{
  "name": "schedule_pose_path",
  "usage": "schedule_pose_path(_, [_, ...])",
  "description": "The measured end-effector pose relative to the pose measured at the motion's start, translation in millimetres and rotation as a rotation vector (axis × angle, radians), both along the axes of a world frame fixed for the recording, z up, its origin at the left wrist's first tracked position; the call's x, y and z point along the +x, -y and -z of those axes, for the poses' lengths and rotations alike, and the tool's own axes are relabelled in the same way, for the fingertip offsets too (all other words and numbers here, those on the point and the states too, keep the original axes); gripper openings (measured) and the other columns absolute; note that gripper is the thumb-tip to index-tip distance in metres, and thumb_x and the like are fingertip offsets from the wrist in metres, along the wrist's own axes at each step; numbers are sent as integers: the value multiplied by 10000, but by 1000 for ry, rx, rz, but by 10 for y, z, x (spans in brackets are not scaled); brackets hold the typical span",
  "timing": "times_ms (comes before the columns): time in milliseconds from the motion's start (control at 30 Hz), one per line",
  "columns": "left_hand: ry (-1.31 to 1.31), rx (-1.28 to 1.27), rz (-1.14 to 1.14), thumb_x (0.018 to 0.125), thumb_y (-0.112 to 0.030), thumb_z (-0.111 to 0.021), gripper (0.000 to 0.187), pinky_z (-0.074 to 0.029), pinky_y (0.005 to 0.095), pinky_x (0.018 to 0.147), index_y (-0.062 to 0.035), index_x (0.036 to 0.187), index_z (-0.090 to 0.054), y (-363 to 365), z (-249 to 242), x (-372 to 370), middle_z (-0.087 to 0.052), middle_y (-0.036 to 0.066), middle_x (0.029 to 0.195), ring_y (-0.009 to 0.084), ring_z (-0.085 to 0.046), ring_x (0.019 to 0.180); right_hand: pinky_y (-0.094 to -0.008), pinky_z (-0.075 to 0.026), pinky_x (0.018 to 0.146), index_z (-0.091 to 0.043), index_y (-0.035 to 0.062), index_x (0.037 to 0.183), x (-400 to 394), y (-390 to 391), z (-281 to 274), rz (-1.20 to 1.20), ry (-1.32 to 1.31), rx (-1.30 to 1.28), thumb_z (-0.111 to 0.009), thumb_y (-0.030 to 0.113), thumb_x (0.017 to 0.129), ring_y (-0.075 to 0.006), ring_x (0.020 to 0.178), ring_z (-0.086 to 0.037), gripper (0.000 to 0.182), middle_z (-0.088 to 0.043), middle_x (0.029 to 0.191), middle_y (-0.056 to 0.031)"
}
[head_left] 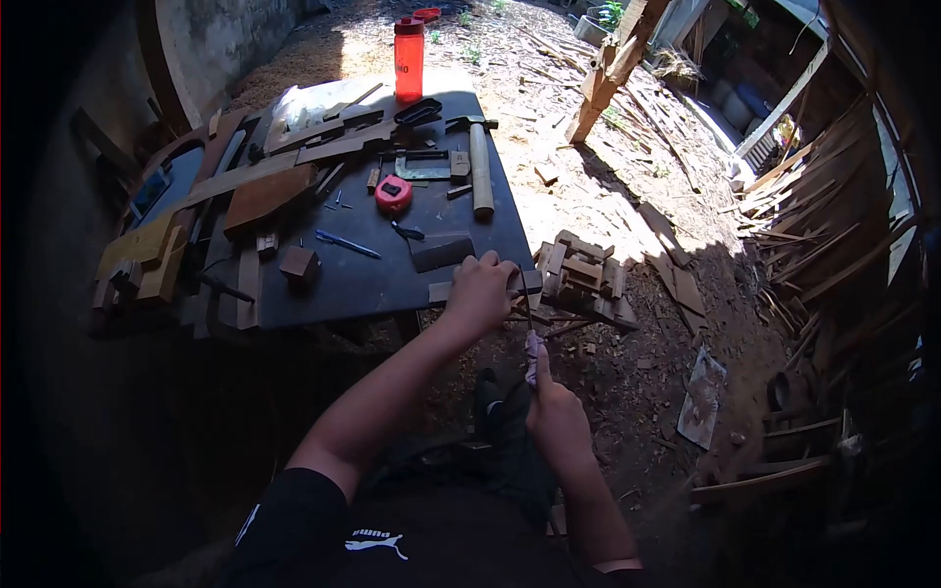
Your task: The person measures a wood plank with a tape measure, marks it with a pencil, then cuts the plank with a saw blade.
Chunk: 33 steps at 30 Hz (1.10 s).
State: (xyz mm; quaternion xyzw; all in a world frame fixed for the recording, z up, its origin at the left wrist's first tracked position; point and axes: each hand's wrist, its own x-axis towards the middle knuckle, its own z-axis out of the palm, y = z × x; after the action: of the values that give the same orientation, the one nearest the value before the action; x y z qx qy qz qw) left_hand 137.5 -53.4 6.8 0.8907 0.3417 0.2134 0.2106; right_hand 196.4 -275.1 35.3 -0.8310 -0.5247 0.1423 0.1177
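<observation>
My left hand (478, 294) is closed over a narrow wood strip (440, 293) at the near right corner of the dark table, with the strip's end jutting past the edge. In my right hand (561, 419) is a thin saw blade (527, 306), its handle wrapped in pale cloth. The blade points away from me and crosses the strip's overhanging end, close beside my left fingers. A dark flat sheet (442, 254) lies just beyond my left hand.
On the table (387, 279) are a hammer (479, 171), red tape measure (393, 193), clamp (423, 167), blue pen (348, 244), wooden block (299, 265) and red bottle (409, 64). Stacked wood pieces (585, 277) stand right of the table; scraps litter the ground.
</observation>
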Motion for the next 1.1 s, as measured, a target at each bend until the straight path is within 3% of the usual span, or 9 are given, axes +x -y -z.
schedule_pose_path(167, [15, -25, 10, 831, -166, -743, 330, -489, 488, 938, -127, 1158, -721, -19, 33, -21, -639, 118, 1122, 361, -611, 1051, -537, -556, 677, -245, 72, 1629, 139, -425, 104, 14, 40, 10, -557, 78, 947, -420, 737, -694, 750, -641, 795, -229])
schedule_pose_path(267, [17, -37, 14, 839, -170, -744, 321, -491, 485, 930, -121, 1155, -723, -13, -7, -34, -639, 119, 1122, 359, -608, 1047, -539, -555, 670, -241, 78, 1630, 353, -757, 406, -28, 97, 141, -562, 72, 940, -416, 734, -696, 761, -641, 800, -224])
schedule_pose_path(567, [73, -38, -23, 851, -171, -746, 275, -489, 473, 906, -124, 1121, -725, 7, 4, -27, -634, 107, 1054, 347, -605, 1005, -532, -546, 668, -220, 78, 1636, 62, -53, 246, -27, -3, 109, -557, 28, 930, -406, 726, -684, 784, -638, 807, -206])
schedule_pose_path(767, [90, -42, 3, 850, -181, -746, 275, -483, 476, 903, -112, 1115, -723, 34, 37, -9, -632, 112, 1060, 343, -600, 1011, -526, -539, 657, -219, 75, 1636, 147, -555, 134, 31, 57, 36, -564, 40, 927, -401, 707, -684, 789, -649, 812, -221])
schedule_pose_path(900, [88, -69, -11, 832, -180, -748, 305, -485, 482, 906, -94, 1124, -720, -1, -4, -30, -630, 124, 1073, 350, -601, 1016, -543, -531, 665, -250, 73, 1628, 247, -881, 199, 21, 65, 79, -561, 36, 922, -433, 729, -687, 772, -664, 812, -248])
schedule_pose_path(1100, [17, -77, -35, 811, -151, -746, 282, -475, 470, 942, -82, 1081, -701, 14, 30, 1, -608, 129, 1131, 341, -583, 1075, -566, -481, 669, -245, 84, 1629, 107, -233, 297, -51, -54, 191, -553, 10, 918, -499, 789, -668, 779, -666, 848, -307])
